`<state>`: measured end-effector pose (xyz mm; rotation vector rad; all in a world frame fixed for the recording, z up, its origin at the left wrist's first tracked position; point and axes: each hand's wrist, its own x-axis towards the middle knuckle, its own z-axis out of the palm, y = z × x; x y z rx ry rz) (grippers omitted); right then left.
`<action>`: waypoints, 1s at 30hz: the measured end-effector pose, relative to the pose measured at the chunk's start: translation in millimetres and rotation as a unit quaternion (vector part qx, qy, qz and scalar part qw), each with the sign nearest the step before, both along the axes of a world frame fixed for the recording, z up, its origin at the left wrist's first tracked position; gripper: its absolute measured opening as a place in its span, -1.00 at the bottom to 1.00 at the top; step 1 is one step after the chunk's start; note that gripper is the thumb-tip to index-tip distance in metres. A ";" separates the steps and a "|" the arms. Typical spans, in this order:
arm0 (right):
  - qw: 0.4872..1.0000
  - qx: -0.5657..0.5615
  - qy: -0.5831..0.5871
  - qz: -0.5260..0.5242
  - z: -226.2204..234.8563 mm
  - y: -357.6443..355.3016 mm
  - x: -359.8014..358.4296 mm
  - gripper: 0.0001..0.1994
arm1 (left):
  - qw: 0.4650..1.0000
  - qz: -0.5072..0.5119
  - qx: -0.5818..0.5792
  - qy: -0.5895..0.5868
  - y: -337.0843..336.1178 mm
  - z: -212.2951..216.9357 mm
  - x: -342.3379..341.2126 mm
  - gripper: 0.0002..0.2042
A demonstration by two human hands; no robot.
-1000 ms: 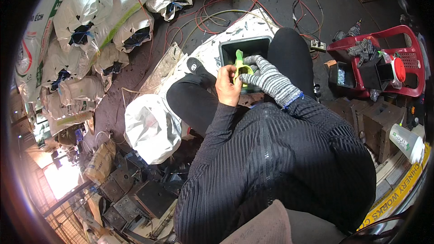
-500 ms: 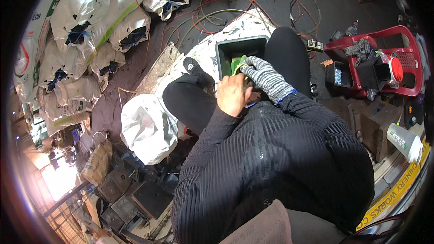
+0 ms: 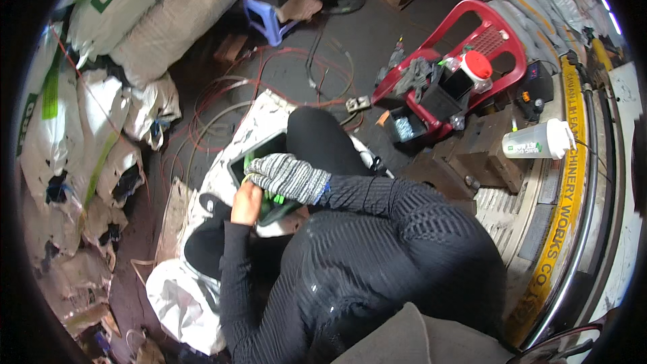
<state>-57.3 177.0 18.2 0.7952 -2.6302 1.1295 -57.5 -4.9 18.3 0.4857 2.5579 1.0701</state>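
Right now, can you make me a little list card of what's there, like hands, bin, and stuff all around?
Left hand: bare, at the left side of the dark bin
Right hand: in a grey-and-white knit glove, over the bin, fingers close to the left hand's
Grip: can't tell; the fingertips are partly hidden
In the bin: bright green pieces
To the left: white bag
To the right: red chair, pale cup with white lid
Farther ahead: blue stool
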 end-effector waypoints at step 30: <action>0.971 -0.100 -0.042 0.214 39.0 -68.0 17.7 -0.70 | 0.581 0.162 0.787 0.131 -11.6 6.3 -63.6 -0.52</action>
